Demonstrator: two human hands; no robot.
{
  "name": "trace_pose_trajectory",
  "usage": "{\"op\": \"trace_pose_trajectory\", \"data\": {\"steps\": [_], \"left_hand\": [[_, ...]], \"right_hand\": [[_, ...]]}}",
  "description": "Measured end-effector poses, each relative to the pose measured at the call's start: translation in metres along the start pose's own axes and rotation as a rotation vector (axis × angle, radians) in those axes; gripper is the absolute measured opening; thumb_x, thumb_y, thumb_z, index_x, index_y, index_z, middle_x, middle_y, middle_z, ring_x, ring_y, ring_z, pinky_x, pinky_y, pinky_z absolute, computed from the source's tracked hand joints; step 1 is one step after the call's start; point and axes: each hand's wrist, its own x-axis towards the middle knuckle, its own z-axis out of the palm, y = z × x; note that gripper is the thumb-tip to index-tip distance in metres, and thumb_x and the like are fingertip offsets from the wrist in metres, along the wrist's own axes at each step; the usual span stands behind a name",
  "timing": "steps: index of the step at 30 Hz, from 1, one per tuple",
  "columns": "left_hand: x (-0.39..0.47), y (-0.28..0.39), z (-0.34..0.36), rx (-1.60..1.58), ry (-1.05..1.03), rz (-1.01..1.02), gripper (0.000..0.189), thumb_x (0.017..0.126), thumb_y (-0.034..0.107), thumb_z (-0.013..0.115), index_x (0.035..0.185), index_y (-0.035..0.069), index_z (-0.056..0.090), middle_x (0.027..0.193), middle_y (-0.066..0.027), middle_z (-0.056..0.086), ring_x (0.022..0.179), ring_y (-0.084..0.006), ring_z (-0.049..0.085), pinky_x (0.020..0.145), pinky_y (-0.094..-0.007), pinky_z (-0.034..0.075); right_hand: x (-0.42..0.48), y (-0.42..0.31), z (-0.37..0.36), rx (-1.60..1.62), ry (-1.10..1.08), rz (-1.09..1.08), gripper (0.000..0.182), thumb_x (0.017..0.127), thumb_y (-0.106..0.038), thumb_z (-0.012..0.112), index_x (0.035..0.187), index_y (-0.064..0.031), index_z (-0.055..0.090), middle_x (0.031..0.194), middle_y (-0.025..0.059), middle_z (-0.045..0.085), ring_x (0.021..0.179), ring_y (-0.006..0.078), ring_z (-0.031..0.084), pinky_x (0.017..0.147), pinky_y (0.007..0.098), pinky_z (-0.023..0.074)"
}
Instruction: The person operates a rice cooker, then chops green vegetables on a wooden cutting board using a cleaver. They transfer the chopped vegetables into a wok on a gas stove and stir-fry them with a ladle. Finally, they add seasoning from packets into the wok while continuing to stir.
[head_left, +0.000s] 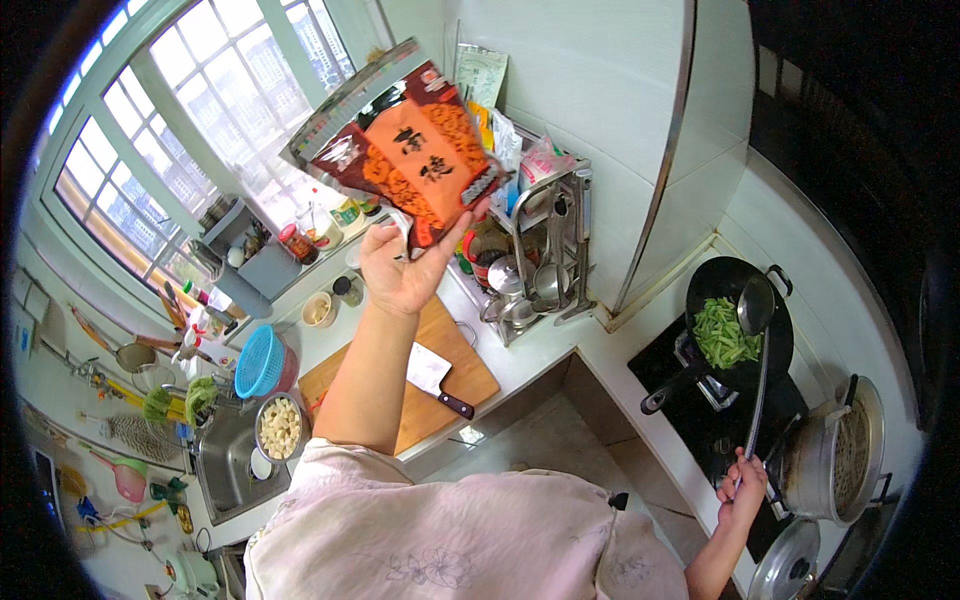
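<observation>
My left hand (409, 270) is raised over the counter, its fingers and thumb around the bottom of a printed foil food pouch (420, 150). The pouch is orange and dark brown, tilted, and bears writing. Far to the right, my right hand (741, 484) grips the long handle of a metal ladle (756, 306). The ladle's bowl rests in a black wok (701, 289) beside cut green vegetable pieces (724, 334). The wok sits on a black gas stove (667, 356).
A cleaver (442, 382) lies on a wooden cutting board (480, 375) below my left arm. A metal bowl of pale cubes (279, 427) stands by the sink (225, 480). A utensil rack (583, 225) fills the corner. A steamer pot (810, 472) and a lid (784, 559) flank my right hand.
</observation>
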Motion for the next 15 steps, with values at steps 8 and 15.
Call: {"op": "trace_pose_trajectory", "data": {"steps": [8,15], "left_hand": [[-0.011,-0.074,0.041,-0.041,-0.002,-0.131,0.087,0.046,0.002,0.042,0.131,-0.005,0.027,0.137,-0.0218,0.031,0.128,-0.0394,0.025,0.109,-0.0498,0.014],[-0.018,-0.163,0.019,-0.043,-0.261,-0.326,0.080,0.047,-0.002,0.045,0.126,-0.005,0.035,0.131,-0.0173,0.041,0.125,-0.0324,0.035,0.107,-0.0460,0.020]], "right_hand": [[0.001,-0.001,-0.005,0.010,-0.001,-0.035,0.014,0.083,-0.016,0.052,0.095,-0.0092,0.054,0.054,-0.0035,0.041,0.033,0.0054,0.029,0.029,0.0208,0.0194],[-0.007,-0.007,-0.019,0.040,-0.032,-0.029,0.019,0.082,-0.015,0.053,0.097,-0.0031,0.055,0.055,-0.0024,0.042,0.034,0.0052,0.029,0.031,0.0209,0.0218]]}}
